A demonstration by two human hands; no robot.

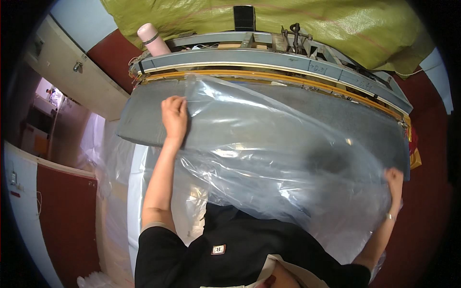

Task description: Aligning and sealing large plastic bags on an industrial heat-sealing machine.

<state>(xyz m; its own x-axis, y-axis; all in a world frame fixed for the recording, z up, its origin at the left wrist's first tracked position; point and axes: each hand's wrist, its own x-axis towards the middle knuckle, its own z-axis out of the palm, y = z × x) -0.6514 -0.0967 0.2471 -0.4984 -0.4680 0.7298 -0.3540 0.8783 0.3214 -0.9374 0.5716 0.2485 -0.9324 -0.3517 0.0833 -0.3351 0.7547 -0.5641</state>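
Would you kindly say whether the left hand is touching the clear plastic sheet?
Touching: in the head view, the left hand pinches the clear plastic sheet at its edge.

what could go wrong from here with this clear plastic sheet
The clear plastic sheet is rippled between the left hand and right hand, so creases might remain if it is laid down like this. It also hangs past the near edge of the grey work surface, close to the person's black shirt, where it could catch.

Lettered patch (218, 249) on black shirt (165, 259), faint handwritten marks (318, 68) on grey rail (216, 56)
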